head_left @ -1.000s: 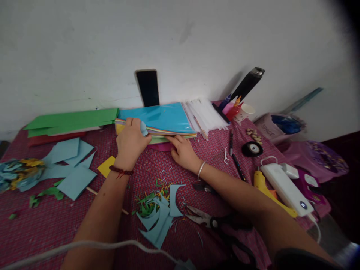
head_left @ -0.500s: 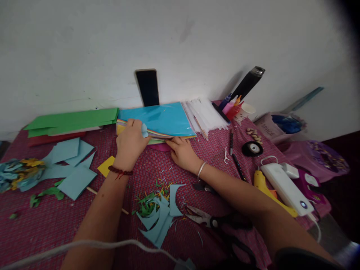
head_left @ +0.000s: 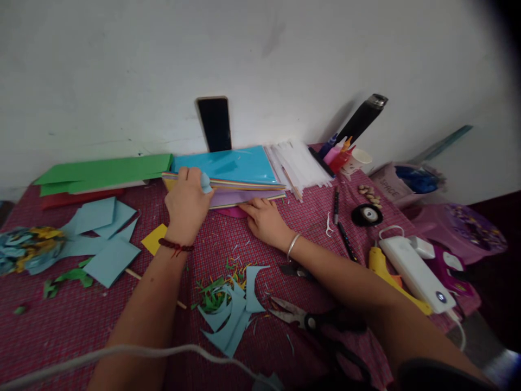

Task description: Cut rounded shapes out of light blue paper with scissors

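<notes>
The stack of coloured paper sheets (head_left: 232,169), blue on top under a shiny clear cover, lies near the wall. My left hand (head_left: 187,201) is closed on the front edge of the upper sheets and keeps them raised. A small light-blue paper piece (head_left: 205,183) sticks out between its fingers. Below the raised part a lilac sheet (head_left: 228,198) shows. My right hand (head_left: 266,222) holds the front edge of the lower sheets, its fingertips on the lilac one; the thumb's grip is partly hidden. Something magenta (head_left: 234,212) peeks out underneath.
Light-blue paper squares (head_left: 113,263) and green sheets (head_left: 106,168) lie left. Paper scraps (head_left: 232,315) and open scissors (head_left: 309,321) are in front. A glue gun (head_left: 382,266), a power strip (head_left: 415,271) and a black bottle (head_left: 362,119) stand right. A white cable (head_left: 154,352) crosses the foreground.
My left hand has lifted the upper sheets higher, opening a gap that bares the lilac sheet. My right hand has stayed at the lower edge.
</notes>
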`<state>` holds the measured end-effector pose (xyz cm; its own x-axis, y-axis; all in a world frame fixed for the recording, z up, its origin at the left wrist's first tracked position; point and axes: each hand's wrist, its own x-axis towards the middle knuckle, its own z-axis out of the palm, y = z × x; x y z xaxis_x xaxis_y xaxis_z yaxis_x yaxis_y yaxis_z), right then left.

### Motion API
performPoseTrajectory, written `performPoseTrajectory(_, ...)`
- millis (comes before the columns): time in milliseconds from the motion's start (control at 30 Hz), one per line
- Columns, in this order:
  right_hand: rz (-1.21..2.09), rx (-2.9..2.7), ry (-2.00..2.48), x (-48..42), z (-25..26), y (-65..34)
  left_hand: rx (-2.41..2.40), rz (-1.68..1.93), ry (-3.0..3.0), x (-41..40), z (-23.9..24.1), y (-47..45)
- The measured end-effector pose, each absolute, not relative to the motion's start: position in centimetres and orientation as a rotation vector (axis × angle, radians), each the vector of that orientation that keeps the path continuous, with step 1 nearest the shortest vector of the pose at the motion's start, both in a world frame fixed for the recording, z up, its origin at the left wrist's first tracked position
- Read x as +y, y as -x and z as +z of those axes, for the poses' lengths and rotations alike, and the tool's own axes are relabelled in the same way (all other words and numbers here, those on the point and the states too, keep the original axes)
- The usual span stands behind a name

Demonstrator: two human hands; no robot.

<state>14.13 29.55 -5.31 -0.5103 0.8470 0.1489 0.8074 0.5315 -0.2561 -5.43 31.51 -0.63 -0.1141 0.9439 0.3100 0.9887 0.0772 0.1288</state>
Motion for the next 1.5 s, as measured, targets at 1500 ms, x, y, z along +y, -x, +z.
performPoseTrajectory(1500, 0.136, -2.57, 1.365, 29.9, -5.4, -14.2, -2.184, -0.434, 2.179, 32.0, -0.5, 6.4)
